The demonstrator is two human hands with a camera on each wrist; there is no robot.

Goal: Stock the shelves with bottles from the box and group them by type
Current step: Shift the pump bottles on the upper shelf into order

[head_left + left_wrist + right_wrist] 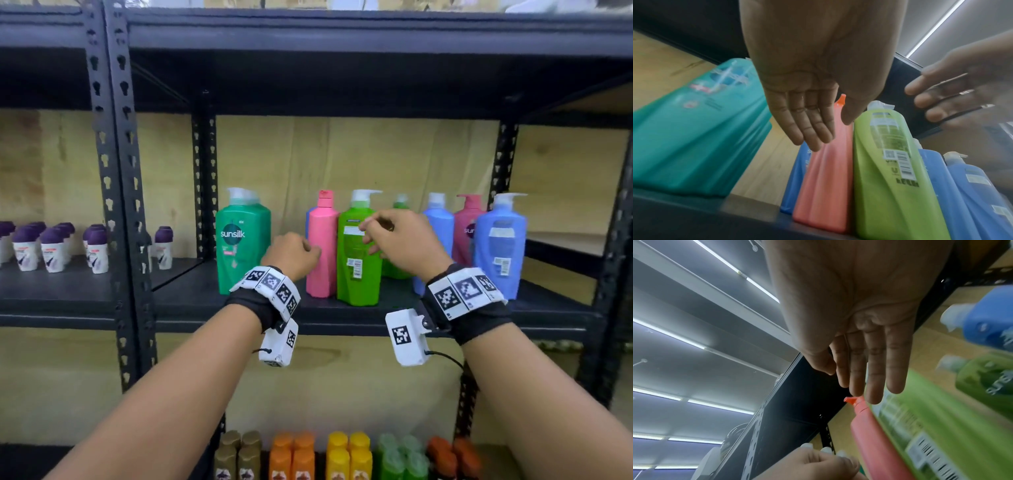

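On the black middle shelf [185,298] a pink flip-cap bottle [322,253] [824,186] stands tight against a light green pump bottle [358,274] [890,186]. My left hand [296,251] [812,129] hovers at the pink bottle's left side, fingers straight and holding nothing. My right hand [394,236] [869,373] reaches over the light green bottle's upper right, fingers extended and empty. A dark green Sunsilk pump bottle [239,240] [694,138] stands to the left. Blue pump bottles [500,246] and a pink pump bottle [467,226] stand to the right. No box is in view.
A second light green bottle [399,205] and a blue one [795,178] stand behind the front row. White bottles with purple caps [51,246] fill the left bay. Small gold, orange, yellow and green bottles [346,452] line the shelf below. Black uprights [116,192] frame the bay.
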